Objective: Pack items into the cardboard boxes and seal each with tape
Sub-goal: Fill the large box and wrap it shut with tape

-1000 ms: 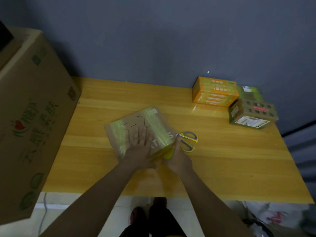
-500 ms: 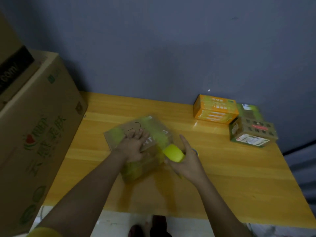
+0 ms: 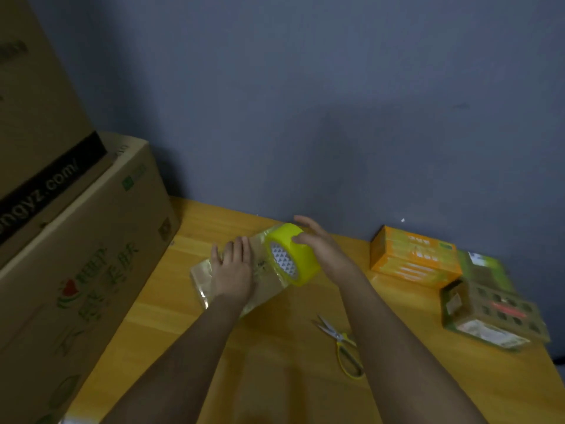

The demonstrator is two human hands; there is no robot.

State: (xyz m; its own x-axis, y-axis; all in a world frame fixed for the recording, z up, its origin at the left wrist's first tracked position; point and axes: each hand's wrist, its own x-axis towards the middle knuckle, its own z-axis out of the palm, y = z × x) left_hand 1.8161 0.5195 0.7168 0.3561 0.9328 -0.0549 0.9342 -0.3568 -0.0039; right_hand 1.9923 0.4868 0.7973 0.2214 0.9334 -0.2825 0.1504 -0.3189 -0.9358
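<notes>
A small cardboard box (image 3: 269, 283) wrapped in shiny yellowish tape lies on the wooden table (image 3: 275, 377). My left hand (image 3: 232, 270) presses flat on its top with straight fingers. My right hand (image 3: 318, 243) grips a roll of yellow tape (image 3: 292, 254) held over the box's right end, thumb on the near side and fingers over the far rim. The roll's patterned core faces me.
Yellow-handled scissors (image 3: 344, 344) lie on the table near my right forearm. An orange packet (image 3: 412, 258) and a brown and green carton (image 3: 489, 316) sit at the right. Large cardboard boxes (image 3: 76, 255) stand stacked at the left. A grey wall is behind.
My right hand lifted the tape roll from the box's near right side up over its far right end. The scissors, hidden before, now show. My view tilted upward.
</notes>
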